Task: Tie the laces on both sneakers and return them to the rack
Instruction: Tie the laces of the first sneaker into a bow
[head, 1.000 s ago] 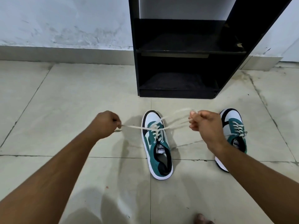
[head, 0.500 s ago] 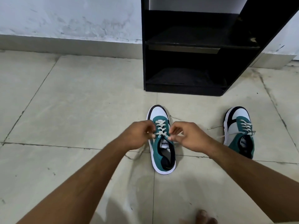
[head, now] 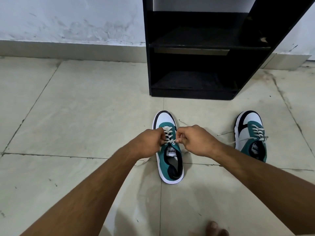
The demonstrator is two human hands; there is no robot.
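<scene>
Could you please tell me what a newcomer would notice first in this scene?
Two hands, the left hand and right hand, meet over the teal and white sneaker at the centre of the floor, pinching its laces. A second sneaker sits to the right with loose laces, and an empty black rack stands just behind.

Teal canvas on the near sneaker, white toe panel, black band round the tip, white sole edge, and off-white laces criss-crossing up the front. White tongue tag with black lettering, black lining inside. The second sneaker shows the same scheme: teal, white, a bold black sweep at the toe. The rack is flat black throughout. Floor in pale beige tile with dark grout lines, wall a scuffed pale grey-blue
</scene>
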